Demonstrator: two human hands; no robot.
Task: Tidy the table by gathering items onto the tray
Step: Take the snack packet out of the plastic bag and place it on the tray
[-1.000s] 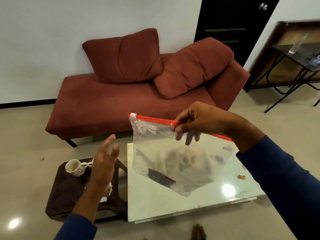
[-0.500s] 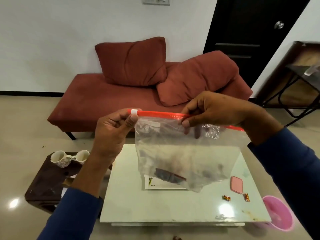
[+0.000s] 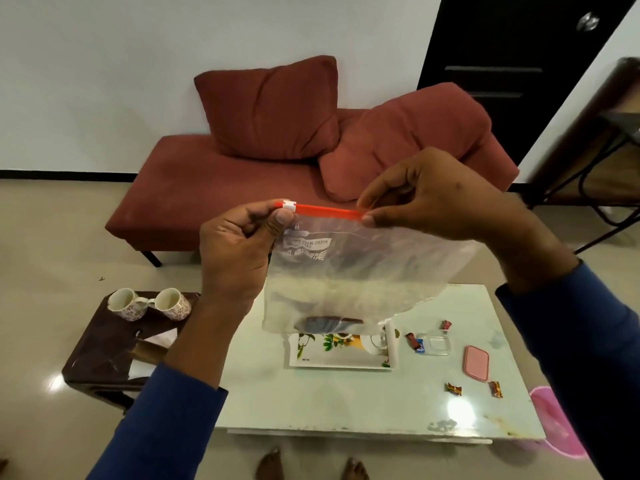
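I hold a clear zip bag (image 3: pixel 349 275) with an orange-red zip strip up in front of me, above the white table (image 3: pixel 346 400). My left hand (image 3: pixel 239 254) pinches the strip's left end at the white slider. My right hand (image 3: pixel 433 195) pinches the strip further right. Something dark lies in the bag's bottom. Below the bag a white floral tray (image 3: pixel 341 351) rests on the table. To its right lie several wrapped candies (image 3: pixel 453 389), a small clear container (image 3: pixel 437 345) and a pink lid (image 3: pixel 477 362).
A low dark side table (image 3: pixel 114 362) at the left carries two floral mugs (image 3: pixel 149 304) and papers. A red sofa (image 3: pixel 214 195) with cushions stands behind the table. A pink bin (image 3: pixel 557 424) sits on the floor at the right. My bare feet show below the table's front edge.
My left hand has come up from beside the bag and taken hold of the zip strip's left end. The view has tilted down, showing more of the table.
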